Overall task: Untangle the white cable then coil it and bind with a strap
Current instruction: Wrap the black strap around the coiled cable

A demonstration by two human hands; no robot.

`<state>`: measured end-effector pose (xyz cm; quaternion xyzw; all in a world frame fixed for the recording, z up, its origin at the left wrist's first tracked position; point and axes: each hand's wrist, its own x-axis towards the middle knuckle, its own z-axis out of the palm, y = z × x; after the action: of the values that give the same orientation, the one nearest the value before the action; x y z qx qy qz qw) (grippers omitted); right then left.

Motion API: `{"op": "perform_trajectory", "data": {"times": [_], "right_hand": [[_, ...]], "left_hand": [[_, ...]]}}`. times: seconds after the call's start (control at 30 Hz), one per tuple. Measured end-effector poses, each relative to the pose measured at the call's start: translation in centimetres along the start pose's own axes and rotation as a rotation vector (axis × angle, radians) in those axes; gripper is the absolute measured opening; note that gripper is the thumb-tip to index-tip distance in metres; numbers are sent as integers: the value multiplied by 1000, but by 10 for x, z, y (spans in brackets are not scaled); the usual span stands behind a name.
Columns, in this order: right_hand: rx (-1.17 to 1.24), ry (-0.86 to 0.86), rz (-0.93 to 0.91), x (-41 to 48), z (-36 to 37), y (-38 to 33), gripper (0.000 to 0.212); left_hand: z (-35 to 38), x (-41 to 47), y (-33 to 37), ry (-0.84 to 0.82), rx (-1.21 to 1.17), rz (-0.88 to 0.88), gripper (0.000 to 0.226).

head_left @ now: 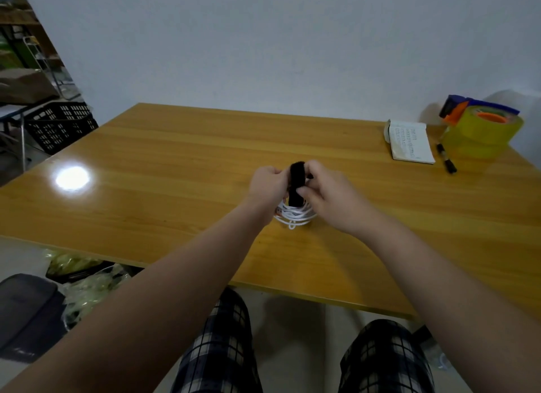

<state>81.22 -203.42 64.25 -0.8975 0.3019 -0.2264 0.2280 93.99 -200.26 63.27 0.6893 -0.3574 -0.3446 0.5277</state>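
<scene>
The white cable (295, 215) is wound into a small coil held upright, its lower loops touching the wooden table (175, 164). A black strap (296, 181) wraps over the top of the coil. My left hand (268, 187) grips the coil and strap from the left side. My right hand (325, 193) pinches the strap from the right, thumb pressed against its front. The upper part of the coil is hidden by the strap and my fingers.
At the table's back right lie a small white booklet (409, 142), a black marker (446, 158) and a yellow tape dispenser (483, 129). A black crate (58, 126) stands on the floor to the left. Bags (76, 275) sit near my left leg.
</scene>
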Motion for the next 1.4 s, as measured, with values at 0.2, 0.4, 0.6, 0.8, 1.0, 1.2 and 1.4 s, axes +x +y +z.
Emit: {"op": "perform_trajectory", "data": {"times": [0.2,0.4,0.6,0.8,1.0,1.2,1.4], "right_hand": [[-53,-74,-6,2,-5,3,14],[-54,190,-123,3,4,22,12],[156,127,48,-1,6,21,39],[35,318,-14,-5,17,23,41],[41,432,-96,-10,22,26,29],[70,461,-82,-11,20,25,28],[-12,446,-155,-10,16,27,23]], "left_hand": [[5,-2,0,36,-21,-24,43],[5,-8,8,-79,46,-8,43],[7,-9,10,-140,59,42,25],[5,-9,16,-111,151,18,38],[3,-11,20,-167,159,-20,29],[5,-11,20,-168,89,38,20],[3,-14,19,-166,50,-38,32]]}}
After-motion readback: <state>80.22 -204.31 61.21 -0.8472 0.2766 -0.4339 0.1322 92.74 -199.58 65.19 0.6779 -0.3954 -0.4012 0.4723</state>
